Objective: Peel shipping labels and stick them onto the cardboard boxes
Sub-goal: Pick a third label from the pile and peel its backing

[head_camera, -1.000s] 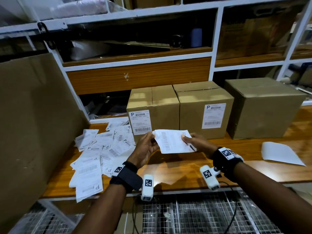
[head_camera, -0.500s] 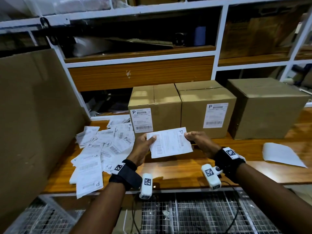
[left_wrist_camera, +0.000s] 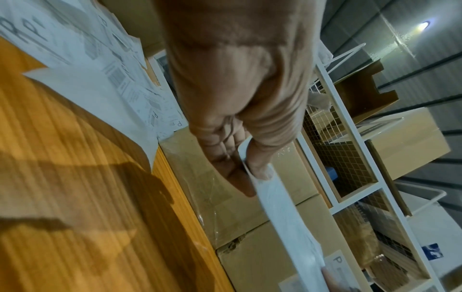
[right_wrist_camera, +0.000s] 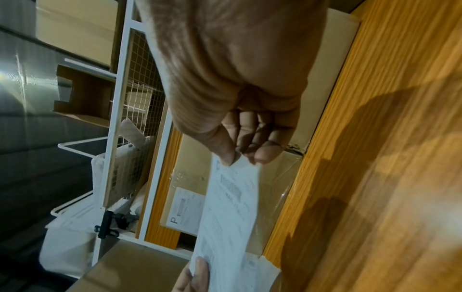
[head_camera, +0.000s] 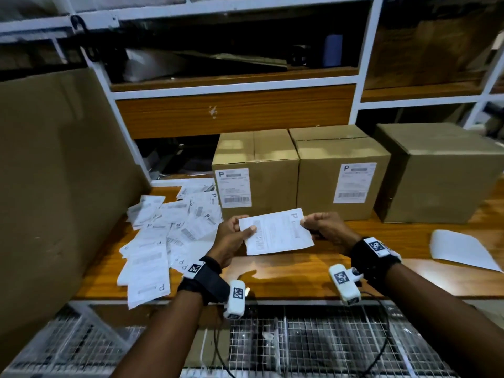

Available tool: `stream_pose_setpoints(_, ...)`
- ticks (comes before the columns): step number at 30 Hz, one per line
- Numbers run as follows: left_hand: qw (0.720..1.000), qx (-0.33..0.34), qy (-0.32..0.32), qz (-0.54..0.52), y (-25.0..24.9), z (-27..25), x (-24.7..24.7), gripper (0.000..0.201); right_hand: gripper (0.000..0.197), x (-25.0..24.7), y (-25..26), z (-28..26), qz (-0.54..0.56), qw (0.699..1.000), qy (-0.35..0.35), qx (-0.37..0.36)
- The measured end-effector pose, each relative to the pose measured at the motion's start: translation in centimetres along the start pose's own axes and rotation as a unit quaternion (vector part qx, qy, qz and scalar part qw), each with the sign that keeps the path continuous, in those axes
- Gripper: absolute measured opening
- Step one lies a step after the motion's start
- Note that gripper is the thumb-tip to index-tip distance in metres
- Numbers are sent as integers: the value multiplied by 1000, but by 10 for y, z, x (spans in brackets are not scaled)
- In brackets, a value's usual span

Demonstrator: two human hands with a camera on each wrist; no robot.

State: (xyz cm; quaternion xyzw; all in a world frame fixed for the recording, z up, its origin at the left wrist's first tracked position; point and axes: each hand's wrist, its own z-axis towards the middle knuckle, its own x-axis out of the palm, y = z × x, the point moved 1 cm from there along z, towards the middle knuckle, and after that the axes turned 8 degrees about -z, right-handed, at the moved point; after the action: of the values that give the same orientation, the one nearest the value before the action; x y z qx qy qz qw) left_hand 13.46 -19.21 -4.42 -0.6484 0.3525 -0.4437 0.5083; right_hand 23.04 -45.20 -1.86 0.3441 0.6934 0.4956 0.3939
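Label (head_camera: 278, 232) pinched at both ends, left hand (head_camera: 231, 241) and right hand (head_camera: 326, 229) in a tight grip; I'd worry it curls and sticks crooked on the unlabelled box (head_camera: 436, 173).

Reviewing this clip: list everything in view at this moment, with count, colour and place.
held label: one, white, printed side up, above the bench front, pinched at both ends
loose labels: a pile, white, bench left
labelled boxes: two, brown, side by side at bench back, each with a white label on its front
plain box: one, brown, right of them, no label visible
blank sheet: one, white, bench right
cardboard panel: one, brown, far left
bench: wooden, orange-brown
shelving: white frame, behind
left hand: grips the label's left end
right hand: pinches its right end
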Motion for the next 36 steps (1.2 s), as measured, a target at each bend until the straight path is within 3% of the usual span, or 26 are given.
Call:
stream_pose_setpoints(3, 997, -10, -27, 70, 8, -1, -6, 7, 10, 1, -13, 6, -51, 998, -12, 25)
stream_pose_setpoints(7, 990, -40, -66, 114, 18, -3, -26, 18, 17, -9, -38, 13, -190, 979, -55, 38)
stream_pose_setpoints(10, 982, -34, -120, 138, 21, -5, -52, 18, 39, -34, -62, 16, -297, 947, -97, 75)
stream_pose_setpoints(14, 946, 22, -192, 259, 15, -3, -97, 20, 14, -52, -69, 19, -411, 892, -128, 141)
stream_pose_setpoints(17, 931, 21, -215, 295, 6, 2, -125, 20, 31, -31, -55, 21, -483, 853, -168, 103)
stream_pose_setpoints(19, 920, 26, -215, 327, -1, 10, -140, 23, 41, -1, -41, 25, -468, 860, -194, 53)
stream_pose_setpoints(21, 910, 25, -203, 361, -8, 21, -150, 30, 39, 35, -31, 30, -458, 875, -156, 19)
stream_pose_setpoints(24, 908, 15, -182, 377, -18, 44, -163, 42, 34, 90, -25, 43, -507, 860, -59, 20)
stream_pose_setpoints(27, 906, -16, -145, 398, -23, 68, -172, 57, 37, 118, -31, 56, -525, 850, -21, 48)
stream_pose_setpoints(30, 873, -57, -109, 472, -22, 89, -179, 71, 36, 125, -35, 64, -564, 823, -15, 67)
stream_pose_setpoints(34, 807, -86, -83, 578, -17, 113, -183, 83, 38, 121, -38, 71, -570, 817, -26, 79)
stream_pose_setpoints(36, 799, -101, -77, 587, -15, 122, -183, 90, 41, 120, -38, 71, -574, 815, -30, 77)
